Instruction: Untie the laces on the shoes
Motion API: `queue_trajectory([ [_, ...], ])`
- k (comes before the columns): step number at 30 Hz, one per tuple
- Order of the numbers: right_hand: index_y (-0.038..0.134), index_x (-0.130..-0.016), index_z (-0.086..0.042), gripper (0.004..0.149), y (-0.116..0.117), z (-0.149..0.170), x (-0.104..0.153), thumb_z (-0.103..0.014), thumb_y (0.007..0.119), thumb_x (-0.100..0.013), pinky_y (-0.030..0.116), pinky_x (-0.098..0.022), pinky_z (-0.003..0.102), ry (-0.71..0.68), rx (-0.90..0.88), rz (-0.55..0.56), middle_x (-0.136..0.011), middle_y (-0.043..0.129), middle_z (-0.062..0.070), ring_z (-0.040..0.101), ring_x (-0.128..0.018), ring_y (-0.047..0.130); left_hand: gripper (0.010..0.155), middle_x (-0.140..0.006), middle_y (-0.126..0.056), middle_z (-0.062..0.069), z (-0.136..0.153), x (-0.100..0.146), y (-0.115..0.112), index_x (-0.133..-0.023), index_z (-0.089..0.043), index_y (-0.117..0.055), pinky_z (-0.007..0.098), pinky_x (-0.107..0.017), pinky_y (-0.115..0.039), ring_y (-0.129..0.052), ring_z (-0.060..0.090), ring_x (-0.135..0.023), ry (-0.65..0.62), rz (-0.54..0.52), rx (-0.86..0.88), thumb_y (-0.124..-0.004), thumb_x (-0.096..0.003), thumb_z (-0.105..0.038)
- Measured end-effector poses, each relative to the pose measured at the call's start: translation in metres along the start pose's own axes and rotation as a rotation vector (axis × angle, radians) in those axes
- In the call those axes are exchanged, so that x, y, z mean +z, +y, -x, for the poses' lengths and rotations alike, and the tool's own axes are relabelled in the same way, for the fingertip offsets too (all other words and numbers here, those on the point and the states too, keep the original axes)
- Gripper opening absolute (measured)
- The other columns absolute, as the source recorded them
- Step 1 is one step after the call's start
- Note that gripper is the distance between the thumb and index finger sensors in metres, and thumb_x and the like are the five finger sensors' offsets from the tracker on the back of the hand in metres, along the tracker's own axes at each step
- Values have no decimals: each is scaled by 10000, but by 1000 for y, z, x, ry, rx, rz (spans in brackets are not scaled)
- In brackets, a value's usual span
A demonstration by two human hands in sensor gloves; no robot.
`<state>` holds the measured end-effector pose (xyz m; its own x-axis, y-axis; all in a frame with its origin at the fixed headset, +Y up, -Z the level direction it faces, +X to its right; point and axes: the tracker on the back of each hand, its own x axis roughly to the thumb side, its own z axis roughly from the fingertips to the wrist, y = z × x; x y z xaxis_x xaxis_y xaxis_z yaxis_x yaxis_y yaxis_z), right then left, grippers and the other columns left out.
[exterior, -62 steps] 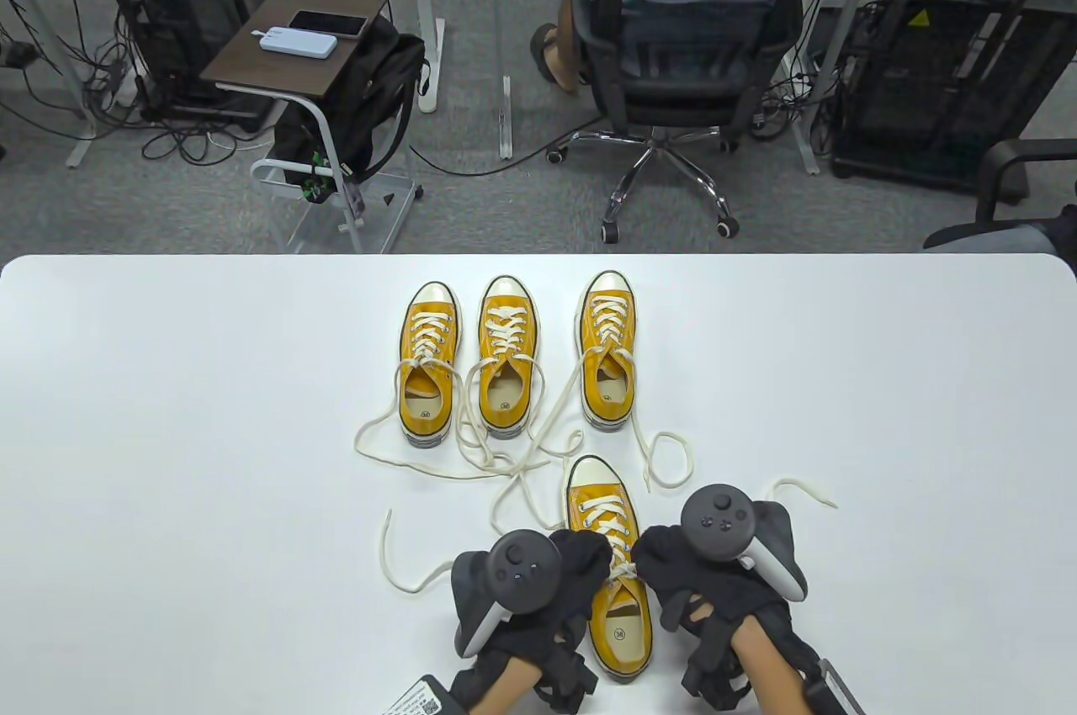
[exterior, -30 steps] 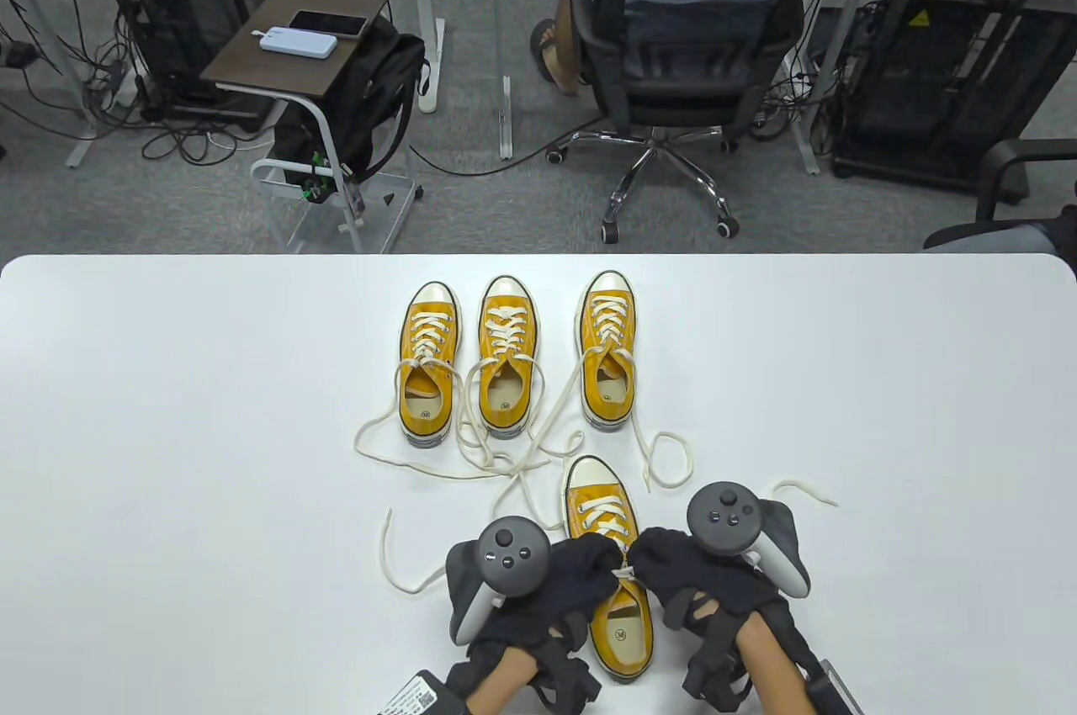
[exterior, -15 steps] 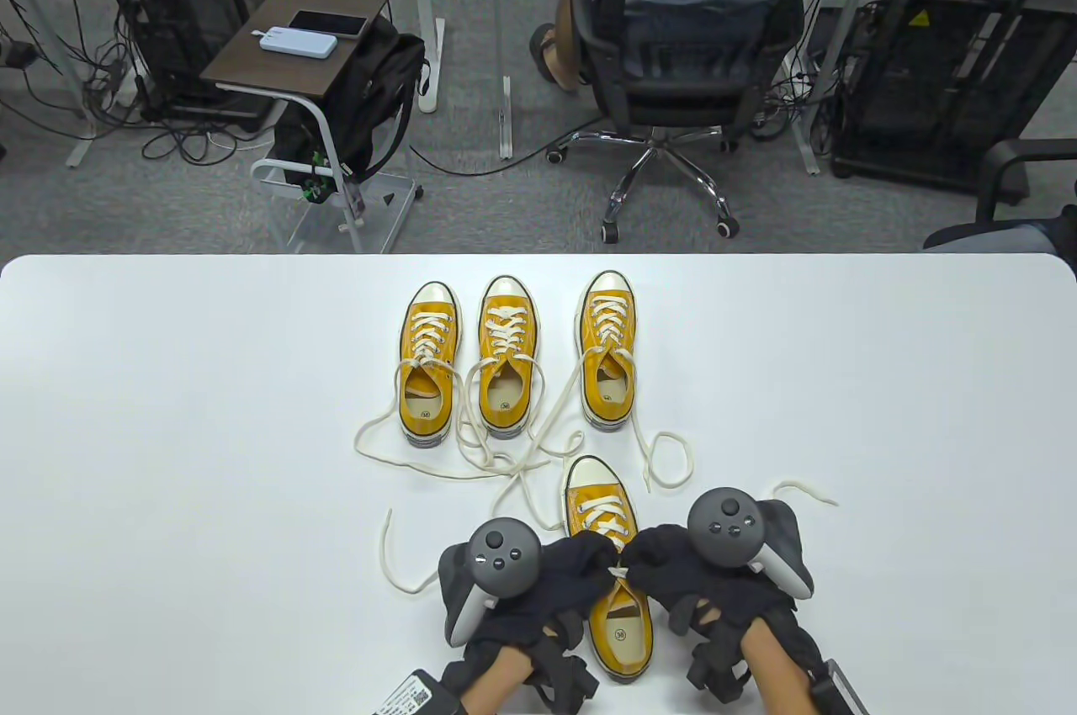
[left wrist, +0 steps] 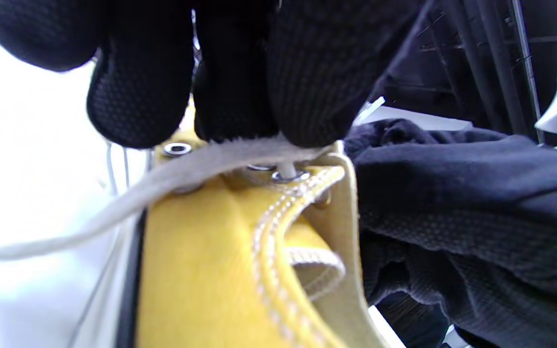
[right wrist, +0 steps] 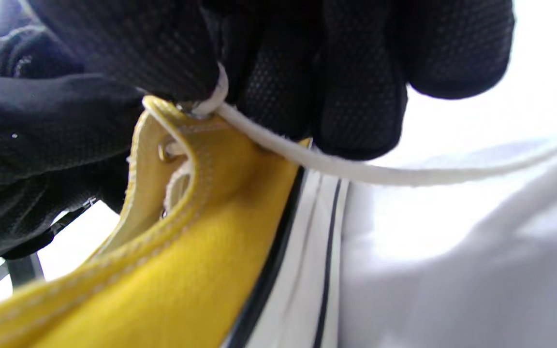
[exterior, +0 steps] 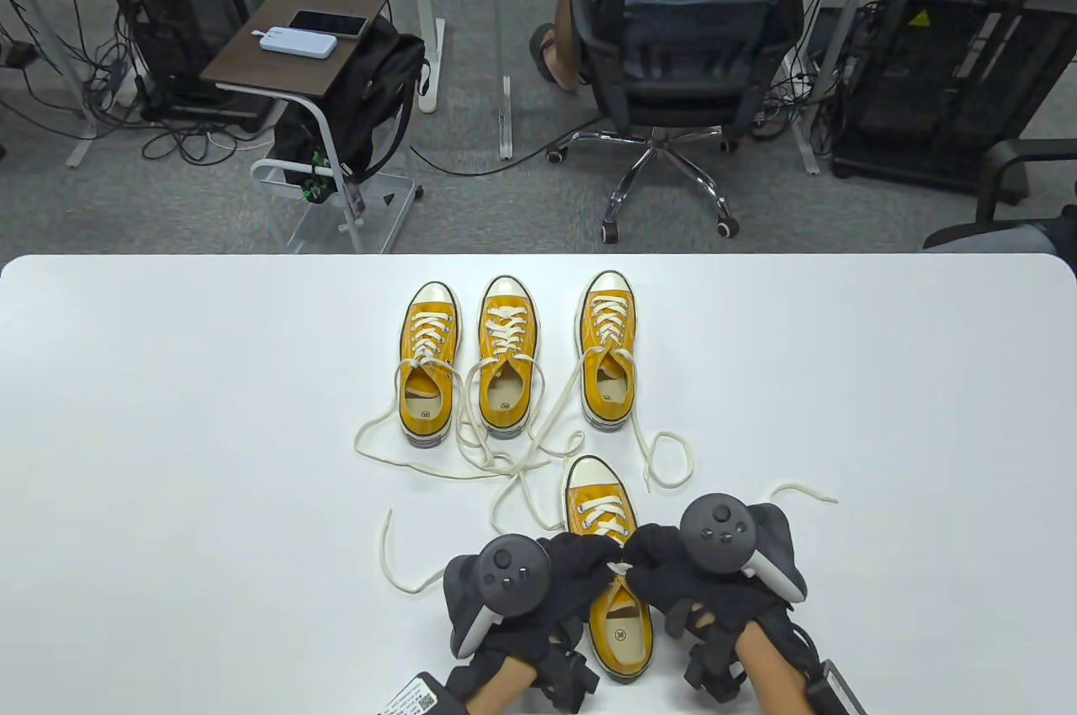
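White tabletop (exterior: 168, 412) carries four yellow shoes; the near shoe (exterior: 620, 631) sits at six o'clock, directly between my hands. My left hand (exterior: 538, 580) pinches its lace (left wrist: 201, 162) at the top eyelet from nine o'clock, and my right hand (exterior: 698, 572) pinches the other strand (right wrist: 307, 154) from three o'clock.
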<state>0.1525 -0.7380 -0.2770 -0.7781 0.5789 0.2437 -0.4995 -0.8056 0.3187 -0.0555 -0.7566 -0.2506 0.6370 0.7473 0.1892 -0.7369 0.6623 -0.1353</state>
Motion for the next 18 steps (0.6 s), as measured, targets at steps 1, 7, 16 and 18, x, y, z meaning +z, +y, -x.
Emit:
queue_trajectory([
  [1, 797, -777, -195, 383, -1, -1, 0, -312, 890, -424, 797, -467, 584, -3, 10, 15, -708, 952, 149, 355, -519, 1009, 377, -729, -1019, 11, 2, 1, 0, -800, -354, -941, 508, -437, -842, -1019, 332, -598, 21, 16, 10, -882, -429, -371],
  [7, 818, -837, -199, 407, -1, 1, 0, -254, 866, -436, 791, -485, 591, -17, 27, 40, -676, 981, 122, 366, -525, 1014, 381, -737, -1012, 14, 6, -1, -1, -813, -348, -917, 506, -434, -844, -1022, 337, -595, 35, 15, 50, -867, -435, -362],
  [16, 863, -768, -217, 400, -2, 2, 0, -353, 905, -395, 773, -492, 602, -18, 36, 35, -676, 971, 108, 370, -537, 990, 384, -742, -1013, 12, 6, -1, -1, -815, -341, -914, 510, -434, -840, -1019, 346, -594, 53, 10, 48, -867, -435, -376],
  [18, 833, -776, -201, 395, -2, 3, 1, -350, 884, -413, 761, -503, 609, -23, -5, 28, -717, 946, 129, 377, -564, 976, 378, -752, -1006, 17, 6, 0, 0, -812, -347, -914, 509, -437, -840, -1016, 347, -600, 55, 14, 46, -864, -438, -374],
])
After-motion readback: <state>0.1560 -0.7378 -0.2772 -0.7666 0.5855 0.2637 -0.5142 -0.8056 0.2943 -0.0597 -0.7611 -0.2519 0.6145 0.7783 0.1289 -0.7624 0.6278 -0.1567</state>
